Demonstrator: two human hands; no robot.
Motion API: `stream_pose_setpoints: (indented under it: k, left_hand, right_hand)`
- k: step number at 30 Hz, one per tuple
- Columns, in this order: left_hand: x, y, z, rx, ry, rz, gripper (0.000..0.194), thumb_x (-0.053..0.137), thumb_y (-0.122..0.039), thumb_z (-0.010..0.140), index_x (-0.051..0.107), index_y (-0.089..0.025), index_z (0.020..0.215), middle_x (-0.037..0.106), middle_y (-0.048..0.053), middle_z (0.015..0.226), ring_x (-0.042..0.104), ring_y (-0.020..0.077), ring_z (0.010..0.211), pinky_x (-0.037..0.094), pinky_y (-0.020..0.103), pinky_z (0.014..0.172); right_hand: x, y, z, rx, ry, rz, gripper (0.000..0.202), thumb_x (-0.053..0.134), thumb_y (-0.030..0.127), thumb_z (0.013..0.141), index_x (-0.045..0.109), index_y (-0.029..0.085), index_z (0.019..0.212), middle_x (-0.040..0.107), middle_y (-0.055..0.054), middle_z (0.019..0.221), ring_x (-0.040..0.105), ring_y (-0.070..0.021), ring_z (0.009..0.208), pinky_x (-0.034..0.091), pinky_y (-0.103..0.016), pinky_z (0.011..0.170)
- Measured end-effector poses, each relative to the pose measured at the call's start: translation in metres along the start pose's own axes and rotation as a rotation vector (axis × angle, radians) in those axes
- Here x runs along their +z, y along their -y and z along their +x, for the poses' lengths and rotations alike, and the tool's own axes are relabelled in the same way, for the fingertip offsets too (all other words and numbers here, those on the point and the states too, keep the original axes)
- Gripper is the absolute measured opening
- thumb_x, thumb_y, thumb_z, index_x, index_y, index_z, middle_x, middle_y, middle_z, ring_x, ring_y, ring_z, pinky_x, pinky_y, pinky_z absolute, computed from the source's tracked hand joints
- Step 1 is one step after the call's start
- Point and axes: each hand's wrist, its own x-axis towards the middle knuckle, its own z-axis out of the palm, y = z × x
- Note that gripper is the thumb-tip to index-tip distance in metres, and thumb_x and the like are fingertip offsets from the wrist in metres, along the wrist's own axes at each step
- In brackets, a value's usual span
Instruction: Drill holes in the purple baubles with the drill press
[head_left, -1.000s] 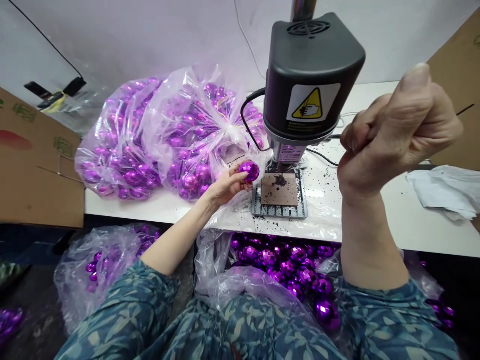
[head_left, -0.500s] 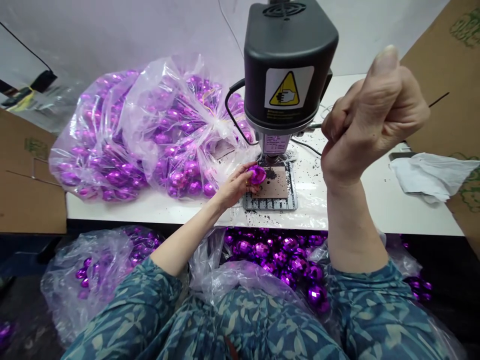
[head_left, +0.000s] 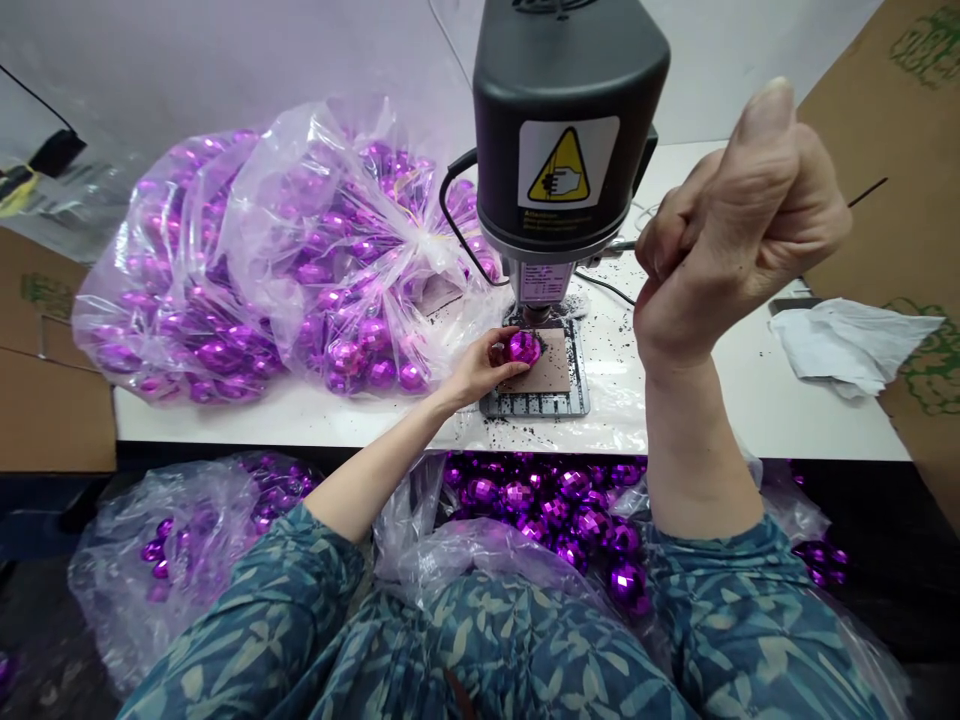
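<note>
- And in hand now, judging by the pose: positioning a purple ball (head_left: 523, 347) on the small brown board (head_left: 556, 366), right below the machine (head_left: 566, 85).
- Pinching that ball with the left hand (head_left: 489, 366), thumb on the near side, fingers around the far side; over the board's left part, whether resting or just lifted impossible to tell.
- Over on the right, raised high: the right hand (head_left: 746, 225), curled tight into a fist beside the machine; around a lever or around nothing, cannot tell from here. Hands well apart.
- Called for next, as a judgement: a steady hold, a centred ball, fingertips clear of the spot straight under the machine.
- Now for surfaces! Mirror-bright facets all over the ball, round and probably slippery.
- Flat, matt and square-cornered for the board; grey, slotted and hard-looking for the base plate (head_left: 538, 405) underneath.
- Smooth dark casing on the machine, rounded at the corners, with a yellow triangle on the white warning label (head_left: 568, 162).
- Dark specks (head_left: 611, 330) scattered across the glossy white tabletop (head_left: 247, 428).
- To the left, thin, crinkled, see-through plastic bags (head_left: 255, 270), bulging with more shiny purple rounds.
- Below the near edge, a glittering heap of loose balls (head_left: 574, 520).
- Far right, a rumpled white cloth (head_left: 847, 340), soft-looking, near stiff brown cardboard (head_left: 911, 190).
</note>
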Motion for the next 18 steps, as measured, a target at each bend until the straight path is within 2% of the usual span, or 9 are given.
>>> stream_pose_setpoints:
  k: [2,5,8,14,18]
  left_hand:
    - [0.004,-0.002,0.000,0.038,-0.031,0.114,0.065,0.087,-0.032,0.080,0.063,-0.017,0.138,0.070,0.011,0.119,0.069,0.0197,0.094,0.061,0.037,0.087]
    - [0.012,-0.002,0.001,0.140,-0.093,0.226,0.061,0.089,-0.031,0.078,0.066,-0.018,0.133,0.066,0.011,0.126,0.068,0.0233,0.105,0.059,0.040,0.094]
    - [0.020,0.002,0.003,0.212,-0.123,0.244,0.058,0.088,-0.025,0.079,0.067,-0.019,0.132,0.068,0.011,0.128,0.067,0.0262,0.115,0.056,0.043,0.103]
    - [0.025,0.008,0.005,0.206,-0.114,0.169,0.057,0.087,-0.027,0.080,0.066,-0.020,0.132,0.071,0.011,0.129,0.067,0.0269,0.118,0.053,0.046,0.109]
    - [0.024,0.008,0.004,0.205,-0.106,0.147,0.058,0.087,-0.027,0.079,0.067,-0.020,0.133,0.070,0.012,0.130,0.066,0.0277,0.121,0.052,0.046,0.110]
  right_hand:
    - [0.001,0.001,0.000,0.003,-0.006,-0.015,0.058,0.047,0.065,0.093,0.031,0.020,0.061,0.028,0.008,0.049,0.033,0.0000,0.041,0.027,-0.022,0.048]
    - [0.002,0.001,0.001,-0.017,-0.010,-0.003,0.058,0.043,0.066,0.093,0.030,0.020,0.060,0.026,0.008,0.049,0.031,0.0007,0.040,0.028,-0.022,0.047]
    - [0.002,0.001,0.001,-0.019,-0.026,-0.003,0.058,0.051,0.065,0.089,0.026,0.022,0.059,0.024,0.008,0.047,0.031,-0.0002,0.038,0.026,-0.022,0.044]
    - [-0.003,0.004,-0.006,-0.006,-0.023,-0.071,0.060,0.044,0.069,0.093,0.026,0.023,0.059,0.026,0.006,0.047,0.031,-0.0049,0.039,0.025,-0.029,0.044]
    - [-0.007,0.000,-0.016,-0.070,-0.046,0.034,0.060,0.053,0.056,0.099,0.025,0.022,0.058,0.018,0.006,0.046,0.025,-0.0052,0.036,0.021,-0.030,0.041]
